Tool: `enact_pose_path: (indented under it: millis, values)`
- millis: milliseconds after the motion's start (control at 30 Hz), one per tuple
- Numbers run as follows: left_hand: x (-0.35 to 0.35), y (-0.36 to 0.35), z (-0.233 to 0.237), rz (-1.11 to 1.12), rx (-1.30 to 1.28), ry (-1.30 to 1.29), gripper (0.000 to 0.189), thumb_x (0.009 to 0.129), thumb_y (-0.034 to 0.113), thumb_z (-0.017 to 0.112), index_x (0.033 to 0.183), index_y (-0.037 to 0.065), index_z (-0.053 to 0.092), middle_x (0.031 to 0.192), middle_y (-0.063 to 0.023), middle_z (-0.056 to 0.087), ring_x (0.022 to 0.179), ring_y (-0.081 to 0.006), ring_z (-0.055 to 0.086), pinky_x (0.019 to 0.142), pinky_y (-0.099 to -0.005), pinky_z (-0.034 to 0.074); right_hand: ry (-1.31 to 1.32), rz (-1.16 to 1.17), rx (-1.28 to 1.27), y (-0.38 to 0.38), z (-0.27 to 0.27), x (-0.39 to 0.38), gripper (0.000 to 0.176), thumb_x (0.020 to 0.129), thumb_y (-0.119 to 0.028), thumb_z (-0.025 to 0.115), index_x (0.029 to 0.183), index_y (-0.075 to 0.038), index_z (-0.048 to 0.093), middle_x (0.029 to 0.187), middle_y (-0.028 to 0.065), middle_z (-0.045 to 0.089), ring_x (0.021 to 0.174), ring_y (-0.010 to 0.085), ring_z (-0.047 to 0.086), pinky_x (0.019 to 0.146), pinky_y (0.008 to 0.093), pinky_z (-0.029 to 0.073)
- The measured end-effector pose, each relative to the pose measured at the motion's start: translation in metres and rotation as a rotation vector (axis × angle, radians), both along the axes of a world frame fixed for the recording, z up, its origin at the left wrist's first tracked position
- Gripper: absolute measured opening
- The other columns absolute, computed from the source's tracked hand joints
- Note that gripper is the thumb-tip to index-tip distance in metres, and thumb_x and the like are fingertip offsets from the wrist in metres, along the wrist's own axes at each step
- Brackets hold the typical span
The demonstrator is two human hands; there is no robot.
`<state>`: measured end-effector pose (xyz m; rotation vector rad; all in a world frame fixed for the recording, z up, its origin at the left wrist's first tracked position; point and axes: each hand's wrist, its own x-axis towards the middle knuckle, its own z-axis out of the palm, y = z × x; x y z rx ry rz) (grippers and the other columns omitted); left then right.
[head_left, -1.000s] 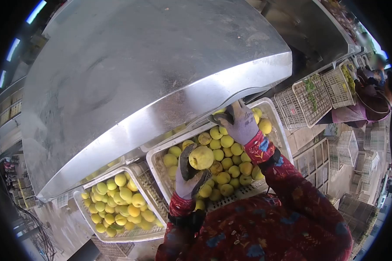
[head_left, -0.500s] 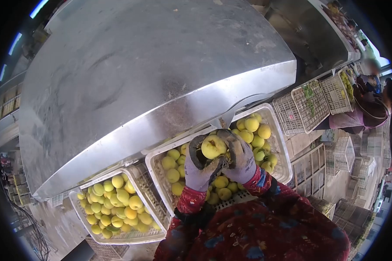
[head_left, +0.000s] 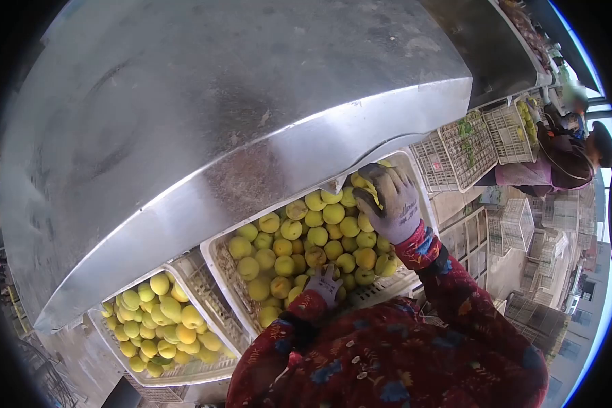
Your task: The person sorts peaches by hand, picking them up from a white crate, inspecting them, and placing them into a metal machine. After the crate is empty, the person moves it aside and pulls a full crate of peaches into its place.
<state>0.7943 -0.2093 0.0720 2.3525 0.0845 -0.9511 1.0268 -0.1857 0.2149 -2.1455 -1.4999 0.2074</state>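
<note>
Curling its fingers [head_left: 379, 178] around a yellow fruit [head_left: 359, 181], the right hand [head_left: 389, 202] is gripping at the crate's [head_left: 219, 264] far right. The left hand [head_left: 325, 284] is resting near, fingers spread on the pile [head_left: 299, 238].

This is a fruit sorting and packing plant, plainly industrial. A broad sheet-steel machine hood [head_left: 217, 122] hangs over a row of white plastic crates [head_left: 215, 262] heaped with yellow fruit [head_left: 319, 238]. Further down the line stand empty lattice crates [head_left: 432, 163], with more stacked on the floor [head_left: 517, 224]. Another worker [head_left: 557, 163] stands bent over a crate at the far end of the same line.
</note>
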Motion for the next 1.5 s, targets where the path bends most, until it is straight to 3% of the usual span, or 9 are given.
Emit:
enact_pose_path:
  millis: [233,467,567,733,800,867,1133,1300,1500]
  values:
    - [-0.002,-0.035,-0.044,-0.179,0.141,-0.232,0.057,0.08,0.04,0.065,0.129,0.013,0.055,0.143,-0.0152,0.042,0.129,-0.0366,0.042,0.1,-0.0487,0.043,-0.363,-0.062,-0.685,-0.039,-0.077,0.017,0.061,0.076,-0.041,0.073,0.126,-0.014,0.053,0.123,0.014,0.047,0.114,0.0339,0.046,0.092,0.0488,0.04]
    - [-0.022,0.047,0.034,0.936,-0.39,-0.302,0.063,0.071,0.022,0.08,0.124,0.004,0.053,0.121,-0.0151,0.058,0.109,-0.0332,0.058,0.091,-0.043,0.051,-0.441,-0.008,-0.594,-0.042,-0.118,-0.002,0.059,0.074,-0.03,0.073,0.127,-0.016,0.051,0.12,0.0183,0.046,0.105,0.0363,0.048,0.089,0.0473,0.042]
    - [-0.035,0.071,0.048,1.468,-1.309,-0.259,0.067,0.075,0.031,0.08,0.127,0.0,0.05,0.122,-0.0165,0.059,0.114,-0.0314,0.058,0.1,-0.0471,0.049,-0.178,-0.021,-0.493,-0.033,-0.106,-0.01,0.061,0.072,-0.026,0.077,0.126,-0.015,0.052,0.121,0.0194,0.046,0.107,0.0373,0.049,0.091,0.0471,0.045]
    - [-0.033,0.071,0.088,1.492,-2.045,-0.437,0.079,0.079,0.031,0.077,0.14,-0.003,0.04,0.137,-0.0205,0.05,0.127,-0.0338,0.05,0.107,-0.0573,0.041,0.413,0.275,0.068,-0.047,-0.004,-0.05,0.066,0.065,-0.012,0.083,0.123,-0.008,0.053,0.126,0.019,0.05,0.118,0.0372,0.051,0.098,0.0453,0.046]
    - [-0.027,0.071,0.107,1.37,-1.777,-0.537,0.076,0.082,0.03,0.074,0.14,-0.003,0.039,0.14,-0.0196,0.047,0.13,-0.0347,0.047,0.108,-0.058,0.04,0.389,0.348,0.128,-0.051,0.004,-0.055,0.066,0.065,-0.009,0.084,0.123,-0.006,0.053,0.128,0.018,0.051,0.121,0.0371,0.051,0.099,0.044,0.045]
    - [-0.014,0.072,0.121,1.151,-0.623,-0.552,0.057,0.088,0.027,0.073,0.134,0.002,0.05,0.127,-0.01,0.06,0.115,-0.0244,0.057,0.101,-0.0376,0.047,0.369,0.316,0.122,-0.052,0.018,-0.058,0.067,0.066,-0.012,0.086,0.125,-0.005,0.054,0.132,0.0175,0.052,0.122,0.0371,0.051,0.101,0.0441,0.045]
    - [-0.044,0.061,0.087,1.692,-2.023,-0.576,0.052,0.097,0.013,0.055,0.143,-0.002,0.035,0.143,-0.0171,0.044,0.13,-0.0333,0.046,0.11,-0.0489,0.041,0.377,0.151,0.193,-0.031,0.037,-0.088,0.068,0.069,-0.017,0.086,0.127,-0.006,0.053,0.128,0.0169,0.055,0.118,0.0347,0.053,0.097,0.0427,0.046]
    - [-0.025,0.091,0.138,1.624,-1.737,-0.856,0.069,0.087,0.011,0.068,0.145,0.0,0.033,0.138,-0.0167,0.048,0.125,-0.0339,0.051,0.105,-0.0468,0.045,0.423,-0.217,0.242,0.01,0.029,-0.078,0.066,0.067,-0.023,0.087,0.12,-0.001,0.054,0.115,0.0157,0.058,0.109,0.034,0.056,0.091,0.0411,0.048]
    - [-0.021,0.107,0.147,1.566,-1.339,-0.997,0.085,0.078,0.012,0.079,0.147,0.0,0.03,0.134,-0.0162,0.05,0.12,-0.0297,0.057,0.092,-0.0394,0.055,-0.221,-0.065,0.167,0.075,-0.006,-0.024,0.066,0.069,-0.024,0.083,0.121,0.001,0.051,0.111,0.0188,0.058,0.105,0.0401,0.054,0.091,0.0475,0.044]
